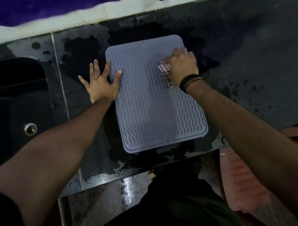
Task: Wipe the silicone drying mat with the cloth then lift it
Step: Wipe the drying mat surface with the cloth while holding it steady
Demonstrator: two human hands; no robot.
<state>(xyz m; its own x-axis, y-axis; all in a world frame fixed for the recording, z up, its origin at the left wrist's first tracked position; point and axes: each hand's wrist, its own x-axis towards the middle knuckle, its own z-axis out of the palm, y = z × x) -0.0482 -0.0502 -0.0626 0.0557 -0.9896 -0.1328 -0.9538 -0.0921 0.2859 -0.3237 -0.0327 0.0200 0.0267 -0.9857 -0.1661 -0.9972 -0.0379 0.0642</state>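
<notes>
A grey-blue silicone drying mat (152,104) with wavy ridges lies flat on a wet dark counter (249,66). My right hand (180,66) presses a bunched pink checked cloth (166,72) onto the mat's far right part, near its right edge. Most of the cloth is hidden under the fist. My left hand (101,83) rests flat with fingers spread on the mat's left edge, half on the counter, thumb and one finger on the mat.
A dark sink (17,97) with a metal drain (30,129) sits left of the mat. Water patches cover the counter around the mat. A reddish plastic chair (244,182) stands at the lower right. A white ledge runs along the back.
</notes>
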